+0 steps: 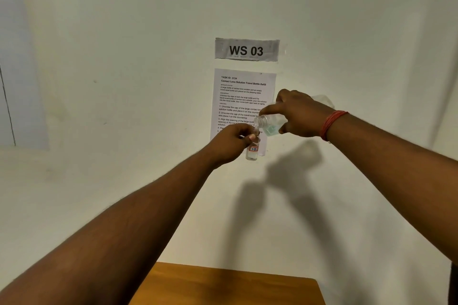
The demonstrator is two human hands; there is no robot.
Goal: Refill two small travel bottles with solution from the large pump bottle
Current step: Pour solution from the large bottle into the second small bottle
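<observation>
Right, behind the hands a "WS 03" sign (247, 49) and task sheet (244, 96) fill mid-frame, table (223, 285) at the bottom. Left hand (230, 142) grasps the small bottle (252, 152), upright, clear, red-edged label. Right hand (301, 115) grasps the big bottle (269, 126), tipped, uncapped mouth over the small one, pale bluish liquid inside.

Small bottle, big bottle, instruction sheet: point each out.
small bottle (252, 149): head view, on its red-edged label.
big bottle (270, 128): head view, on its clear liquid-filled shoulder.
instruction sheet (244, 91): head view, on its upper text.
</observation>
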